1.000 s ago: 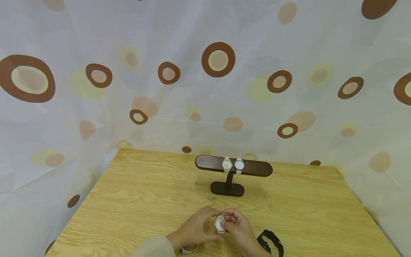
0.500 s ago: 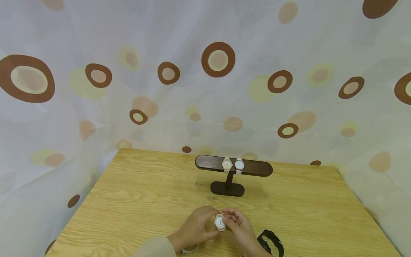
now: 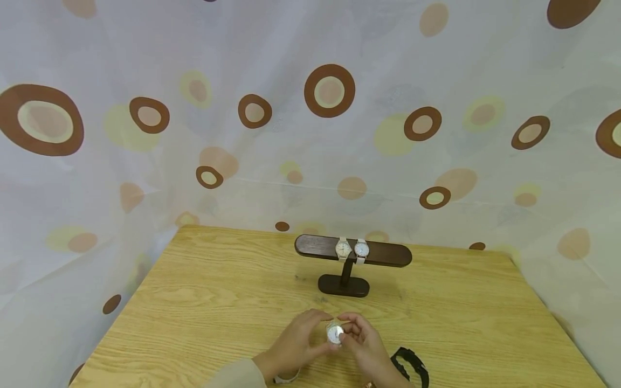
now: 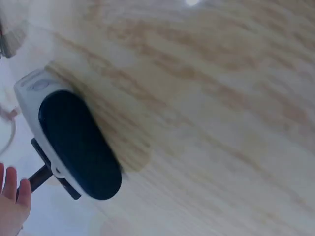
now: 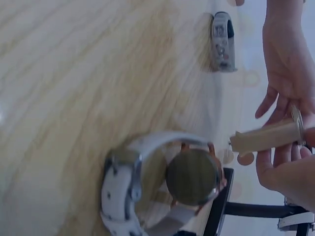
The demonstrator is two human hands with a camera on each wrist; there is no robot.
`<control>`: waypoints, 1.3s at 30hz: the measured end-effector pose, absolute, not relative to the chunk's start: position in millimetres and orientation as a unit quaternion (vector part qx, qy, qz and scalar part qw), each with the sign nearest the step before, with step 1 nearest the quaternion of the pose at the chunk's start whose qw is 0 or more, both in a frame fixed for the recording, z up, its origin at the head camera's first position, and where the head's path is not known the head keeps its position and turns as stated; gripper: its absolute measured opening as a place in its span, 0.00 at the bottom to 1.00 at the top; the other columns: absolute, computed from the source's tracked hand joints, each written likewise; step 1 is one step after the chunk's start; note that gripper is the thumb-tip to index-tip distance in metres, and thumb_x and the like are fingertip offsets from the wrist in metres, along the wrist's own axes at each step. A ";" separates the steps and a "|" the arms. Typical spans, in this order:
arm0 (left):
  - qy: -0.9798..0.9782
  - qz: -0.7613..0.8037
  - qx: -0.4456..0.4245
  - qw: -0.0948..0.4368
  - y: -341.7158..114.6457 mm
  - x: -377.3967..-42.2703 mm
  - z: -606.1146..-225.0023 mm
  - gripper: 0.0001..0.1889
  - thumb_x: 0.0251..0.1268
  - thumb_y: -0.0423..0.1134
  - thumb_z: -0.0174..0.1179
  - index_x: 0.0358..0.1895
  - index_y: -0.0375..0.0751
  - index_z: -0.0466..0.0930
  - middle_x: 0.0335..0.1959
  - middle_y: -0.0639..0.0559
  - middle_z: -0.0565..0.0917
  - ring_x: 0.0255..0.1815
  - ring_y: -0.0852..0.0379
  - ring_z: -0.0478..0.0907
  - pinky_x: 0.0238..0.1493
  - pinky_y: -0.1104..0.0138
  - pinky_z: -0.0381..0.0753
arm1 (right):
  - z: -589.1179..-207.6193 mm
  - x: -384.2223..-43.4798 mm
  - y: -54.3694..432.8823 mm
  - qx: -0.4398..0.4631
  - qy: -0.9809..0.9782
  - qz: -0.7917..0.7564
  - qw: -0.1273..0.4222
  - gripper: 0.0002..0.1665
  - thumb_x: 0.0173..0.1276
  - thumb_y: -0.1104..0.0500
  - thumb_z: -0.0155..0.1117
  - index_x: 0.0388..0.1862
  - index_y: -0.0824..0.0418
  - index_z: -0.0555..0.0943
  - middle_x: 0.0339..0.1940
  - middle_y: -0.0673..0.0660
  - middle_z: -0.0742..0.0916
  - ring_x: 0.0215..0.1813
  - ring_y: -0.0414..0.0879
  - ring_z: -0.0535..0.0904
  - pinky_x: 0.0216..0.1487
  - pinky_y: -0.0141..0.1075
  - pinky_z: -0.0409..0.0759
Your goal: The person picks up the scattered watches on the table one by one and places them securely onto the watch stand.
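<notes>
In the head view, my left hand point(image 3: 296, 342) and right hand point(image 3: 366, 345) meet around a wristwatch point(image 3: 335, 334) with a round white face. The left index finger and thumb span its two ends. The right thumb rests on the face, with the fingers curled behind. From the right wrist view, the watch's beige strap point(image 5: 266, 138) shows side-on, its case partly hidden by the right hand point(image 5: 288, 172); the left hand point(image 5: 288, 54) reaches in from above. A hand point(image 4: 12, 201) appears at the left wrist view's lower left edge.
A dark watch stand point(image 3: 315, 245) bears two pale watches point(image 3: 343, 248). Around the hands on the wooden table point(image 3: 204, 302) lie a black-strapped watch point(image 3: 414, 364), a white-strapped watch point(image 5: 118, 196) and a white band point(image 3: 287, 379), whose black oval face point(image 4: 78, 142) fills much of the left wrist view.
The held watch has turned slightly and shifted a little right. The left thumb has risen from below to the watch's lower end.
</notes>
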State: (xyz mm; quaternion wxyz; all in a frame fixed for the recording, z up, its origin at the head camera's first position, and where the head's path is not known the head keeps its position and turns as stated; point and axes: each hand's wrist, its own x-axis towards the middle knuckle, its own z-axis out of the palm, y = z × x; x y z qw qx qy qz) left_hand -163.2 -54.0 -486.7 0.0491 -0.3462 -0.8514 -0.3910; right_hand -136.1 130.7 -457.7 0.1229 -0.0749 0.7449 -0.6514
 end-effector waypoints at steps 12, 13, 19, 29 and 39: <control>-0.770 -0.554 -0.255 -0.190 -53.0 -166.4 -466.0 0.09 0.64 0.37 0.57 0.36 0.34 0.83 0.36 0.44 0.84 0.35 0.68 0.76 0.39 0.74 0.78 | -451.9 -147.7 154.0 -0.207 0.721 -0.623 0.222 0.29 0.69 0.62 0.55 0.60 0.78 0.57 0.38 0.59 0.83 0.34 0.37 0.78 0.37 0.28 0.76; -0.765 -0.559 -0.249 -0.201 -52.6 -166.5 -465.3 0.09 0.64 0.37 0.58 0.36 0.34 0.83 0.36 0.42 0.85 0.34 0.68 0.76 0.38 0.74 0.78 | -451.9 -148.3 155.0 -0.214 0.720 -0.622 0.223 0.29 0.69 0.62 0.54 0.60 0.79 0.57 0.38 0.59 0.83 0.34 0.36 0.78 0.37 0.29 0.76; -0.734 -0.584 -0.216 -0.272 -50.6 -166.6 -464.0 0.11 0.62 0.35 0.59 0.41 0.29 0.83 0.38 0.38 0.85 0.34 0.66 0.78 0.39 0.72 0.80 | -451.7 -152.0 158.7 -0.269 0.706 -0.612 0.233 0.26 0.71 0.63 0.51 0.59 0.80 0.59 0.34 0.48 0.81 0.33 0.33 0.76 0.36 0.27 0.74; -0.719 -0.598 -0.142 -0.323 -45.9 -163.1 -463.8 0.12 0.62 0.33 0.58 0.43 0.27 0.80 0.36 0.48 0.85 0.31 0.66 0.78 0.43 0.64 0.83 | -449.6 -153.6 157.7 -0.273 0.725 -0.596 0.211 0.21 0.71 0.63 0.50 0.54 0.81 0.64 0.34 0.50 0.77 0.34 0.32 0.74 0.35 0.26 0.75; -0.699 -0.658 -0.102 -0.261 -35.9 -155.4 -469.1 0.11 0.61 0.33 0.59 0.42 0.27 0.78 0.33 0.47 0.86 0.33 0.63 0.81 0.42 0.63 0.83 | -446.6 -154.4 152.7 -0.165 0.801 -0.569 0.083 0.21 0.69 0.58 0.55 0.52 0.75 0.73 0.45 0.68 0.80 0.42 0.32 0.75 0.43 0.28 0.77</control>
